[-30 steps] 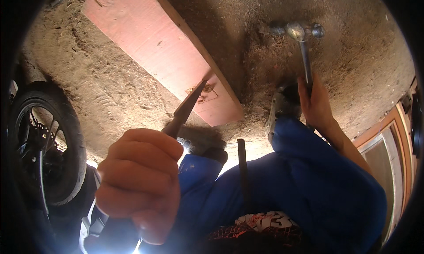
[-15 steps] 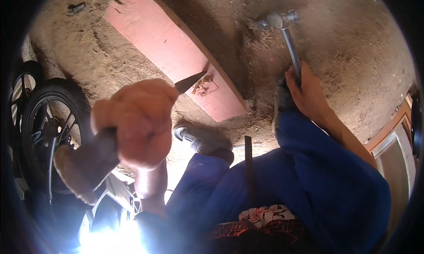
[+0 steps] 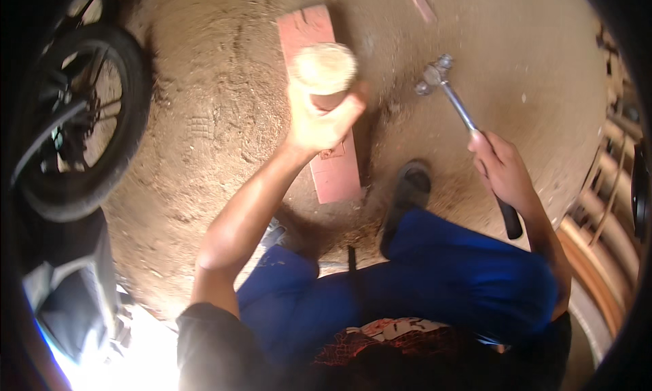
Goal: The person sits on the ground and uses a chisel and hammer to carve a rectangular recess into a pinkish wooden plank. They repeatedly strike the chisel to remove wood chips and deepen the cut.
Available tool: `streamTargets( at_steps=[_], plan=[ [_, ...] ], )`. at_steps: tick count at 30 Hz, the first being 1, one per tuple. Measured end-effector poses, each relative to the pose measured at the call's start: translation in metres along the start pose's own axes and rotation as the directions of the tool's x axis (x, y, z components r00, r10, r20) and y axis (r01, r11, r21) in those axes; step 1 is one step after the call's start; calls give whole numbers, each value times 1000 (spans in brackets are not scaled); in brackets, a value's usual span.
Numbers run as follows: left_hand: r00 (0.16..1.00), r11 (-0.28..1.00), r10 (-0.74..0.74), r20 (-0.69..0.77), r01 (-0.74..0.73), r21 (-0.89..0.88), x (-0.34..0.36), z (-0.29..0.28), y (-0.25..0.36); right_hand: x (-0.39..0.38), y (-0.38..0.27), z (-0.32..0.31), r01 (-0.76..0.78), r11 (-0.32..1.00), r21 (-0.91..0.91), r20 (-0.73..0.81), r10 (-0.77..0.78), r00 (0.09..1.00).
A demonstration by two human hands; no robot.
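Over pink board, its long axis running approx. fore-aft, L grip is clamping round-topped tool; R grip, farther, off board's R edge, is clutching hammer.

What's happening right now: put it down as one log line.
left hand: grips round-ended tool over pink board | right hand: holds hammer by its handle | pink board: lies on dirt floor

The pink board lies mid-scene, running far to near, a rough carved patch toward its near end. Over its far half, the chisel shows its pale round butt (blade hidden). Right of both, the ball-peen hammer, silver-headed and black-handled, slants, head toward far left.
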State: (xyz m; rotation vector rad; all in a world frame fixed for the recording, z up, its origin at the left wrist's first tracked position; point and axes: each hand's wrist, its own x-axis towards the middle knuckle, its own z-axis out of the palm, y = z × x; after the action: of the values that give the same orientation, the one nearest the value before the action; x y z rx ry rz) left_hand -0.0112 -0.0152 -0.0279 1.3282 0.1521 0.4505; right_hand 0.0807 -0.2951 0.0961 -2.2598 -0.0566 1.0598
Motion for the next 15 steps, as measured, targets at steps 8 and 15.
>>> streamTargets(
  at_steps=[8, 15],
  plan=[
    [993, 989, 116, 26, -118, 90, 0, -5, 9, -142, -172, -15, 481, 877, 5, -555, -397, 731],
    [974, 983, 179, 142, -183, 19, 5, 22, 0, -151, -126, 55, 563, 761, 323, -368, -448, 815]
  ],
)
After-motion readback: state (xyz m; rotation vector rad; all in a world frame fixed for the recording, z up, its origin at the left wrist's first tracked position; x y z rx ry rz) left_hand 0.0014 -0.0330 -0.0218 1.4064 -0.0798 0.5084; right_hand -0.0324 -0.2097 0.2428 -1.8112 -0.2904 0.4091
